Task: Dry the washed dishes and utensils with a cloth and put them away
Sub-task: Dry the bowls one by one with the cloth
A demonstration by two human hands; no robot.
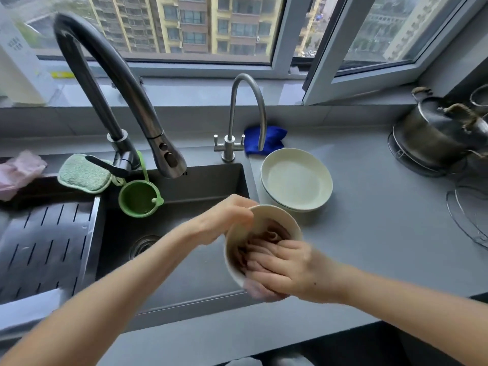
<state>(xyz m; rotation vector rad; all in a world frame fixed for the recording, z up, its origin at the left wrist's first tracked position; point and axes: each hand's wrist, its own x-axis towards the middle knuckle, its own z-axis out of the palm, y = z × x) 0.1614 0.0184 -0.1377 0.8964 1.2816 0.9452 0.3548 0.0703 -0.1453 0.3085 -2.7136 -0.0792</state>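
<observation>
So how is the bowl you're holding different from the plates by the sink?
The deep cream bowl is tilted, held by the left hand, with the right hand pressing a pinkish cloth inside. The shallow cream plates lie flat, stacked and untouched on the grey counter. Both are round and cream.

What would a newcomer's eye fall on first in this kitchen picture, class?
First, the two hands at centre: the left hand holds a cream bowl by its rim while the right hand presses a pink cloth inside it. Next, the big dark tap arching over the sink, and stacked plates on the counter behind the bowl.
</observation>
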